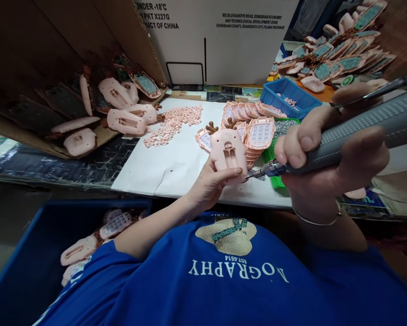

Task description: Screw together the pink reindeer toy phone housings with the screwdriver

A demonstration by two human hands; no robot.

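My left hand (210,183) grips a pink toy phone (227,156) with brown antlers, its back with the battery bay turned up toward me. The thumb presses on the lower part of the case. Wrapped round a grey electric screwdriver (352,129) is my right hand (320,149). The driver's tip meets the lower right corner of the toy phone; whether a screw is under it I cannot tell. Just behind the toy phone lie stacked pink front panels with white keypads (260,133).
A cardboard box (149,54) of toy phone parts stands at left, near a heap of small pink pieces (176,120). A blue bin (281,97) and a green basket of screws (274,176) are at right. More casings (339,56) pile up behind. A blue crate (30,244) holds toy phones below.
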